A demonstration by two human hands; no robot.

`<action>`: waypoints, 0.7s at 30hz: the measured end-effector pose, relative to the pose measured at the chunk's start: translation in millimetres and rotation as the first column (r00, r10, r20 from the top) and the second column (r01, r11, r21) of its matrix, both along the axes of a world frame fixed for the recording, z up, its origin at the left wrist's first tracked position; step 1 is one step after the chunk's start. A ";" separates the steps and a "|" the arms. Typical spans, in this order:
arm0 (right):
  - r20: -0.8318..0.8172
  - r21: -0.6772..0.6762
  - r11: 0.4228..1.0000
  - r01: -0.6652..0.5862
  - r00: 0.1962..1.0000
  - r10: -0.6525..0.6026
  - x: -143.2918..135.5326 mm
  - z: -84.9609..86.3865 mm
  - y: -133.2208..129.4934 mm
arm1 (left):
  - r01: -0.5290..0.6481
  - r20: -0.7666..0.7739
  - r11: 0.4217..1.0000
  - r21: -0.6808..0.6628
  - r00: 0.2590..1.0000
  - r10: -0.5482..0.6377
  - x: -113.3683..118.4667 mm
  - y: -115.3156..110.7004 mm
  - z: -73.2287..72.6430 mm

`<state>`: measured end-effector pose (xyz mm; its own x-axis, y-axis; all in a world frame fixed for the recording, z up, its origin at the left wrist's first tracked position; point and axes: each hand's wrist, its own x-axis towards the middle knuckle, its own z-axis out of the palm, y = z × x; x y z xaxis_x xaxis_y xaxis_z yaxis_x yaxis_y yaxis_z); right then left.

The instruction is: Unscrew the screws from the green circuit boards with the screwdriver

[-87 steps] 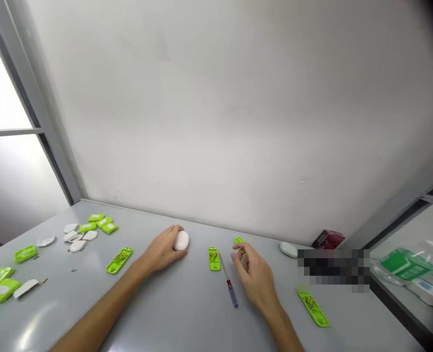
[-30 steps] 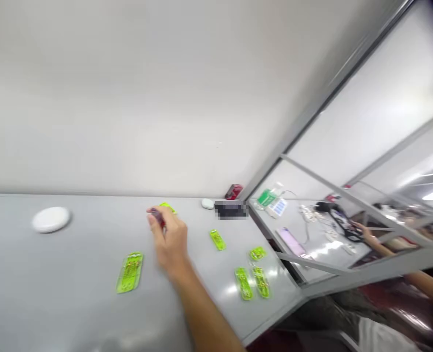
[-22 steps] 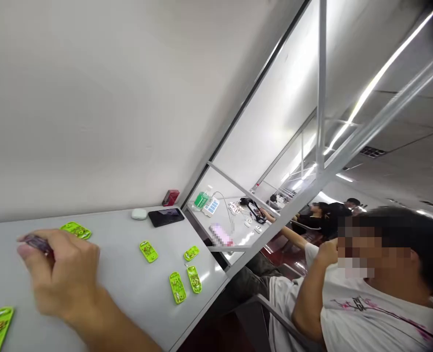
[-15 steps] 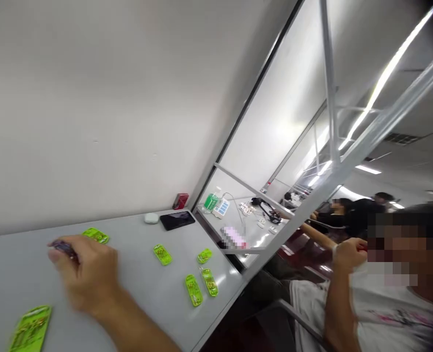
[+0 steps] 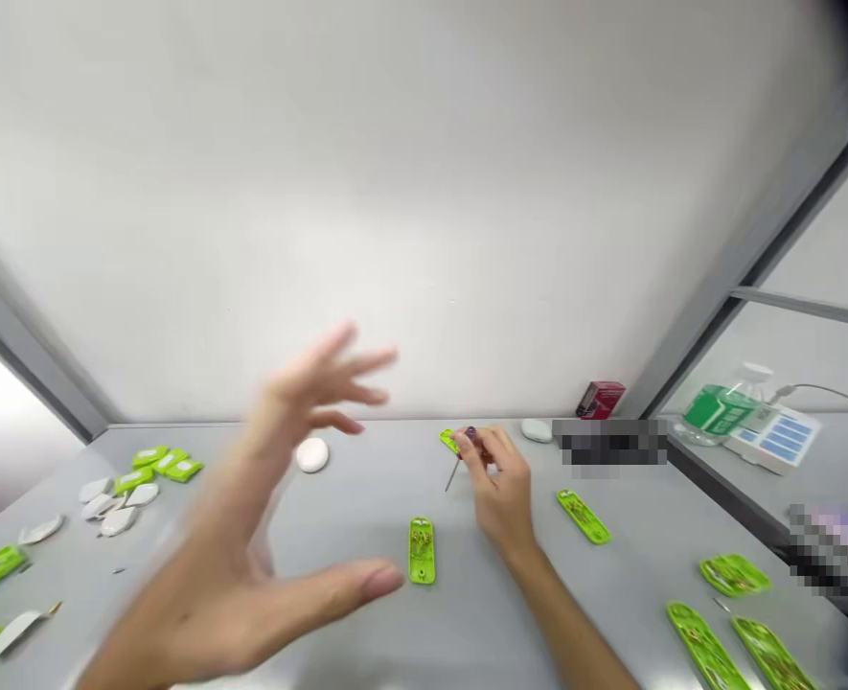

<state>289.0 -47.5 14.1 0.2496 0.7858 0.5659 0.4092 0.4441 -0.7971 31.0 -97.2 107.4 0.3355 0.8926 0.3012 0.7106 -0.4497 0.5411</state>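
Observation:
My left hand (image 5: 226, 585) is raised over the table at centre left, fingers spread and thumb stretched to the right, holding nothing. A screwdriver (image 5: 453, 474) with a dark purple handle is in my right hand (image 5: 502, 489), its thin metal shaft slanting down to the left. Between the two hands, a green casing half (image 5: 422, 561) with small metal parts inside lies on the table (image 5: 366, 623). Another green piece (image 5: 447, 439) is partly hidden behind my right hand. Beyond my left fingers sits a white round object (image 5: 312, 455).
White shell pieces (image 5: 120, 521) and green pieces (image 5: 151, 455) lie at the left. More green casing halves (image 5: 584, 517) are at the right. A white case (image 5: 537, 430) and a red box (image 5: 600, 399) stand by the wall. Past the frame post are a bottle (image 5: 715, 412) and a white box (image 5: 775, 436).
The view has swung left, away from the person in the neighbouring seat. My left hand has come into view, open. My right hand still holds the screwdriver, its shaft now visible.

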 end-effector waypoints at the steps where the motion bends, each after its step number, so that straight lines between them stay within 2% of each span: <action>1: -0.054 -0.012 1.000 -0.001 0.999 0.001 1.4 1.2 0.8 | 0.104 -0.007 0.991 -0.079 0.994 -0.105 7.4 4.5 -9.3; 3: -0.153 -0.049 0.998 -0.031 0.988 0.023 2.9 1.9 3.0 | 0.299 -0.015 0.924 -0.240 0.950 -0.311 24.8 19.7 -37.9; 4: -0.194 -0.064 0.997 -0.048 0.980 0.034 3.2 1.6 4.1 | 0.348 -0.026 0.892 -0.289 0.928 -0.371 32.5 28.4 -54.4; 6: -0.237 -0.087 0.993 -0.078 0.970 0.055 3.1 1.0 4.9 | 0.355 -0.060 0.885 -0.302 0.919 -0.389 42.3 42.2 -84.4; 8: -0.209 -0.098 0.990 -0.104 0.974 0.082 1.4 0.9 2.8 | 0.352 -0.049 0.888 -0.295 0.923 -0.382 43.7 47.7 -103.7; 10: -0.109 -0.095 0.986 -0.138 0.986 0.128 -2.3 1.1 -1.5 | 0.328 -0.014 0.900 -0.287 0.938 -0.346 39.9 45.9 -111.4; 15: 0.180 -0.129 0.959 -0.251 0.945 0.272 -12.8 -4.3 -10.2 | 0.266 0.008 0.929 -0.259 0.962 -0.273 34.9 37.8 -112.7; 21: 0.256 -0.166 0.952 -0.259 0.921 0.295 -13.1 -13.4 -9.4 | 0.281 0.022 0.922 -0.265 0.958 -0.286 38.3 40.0 -114.5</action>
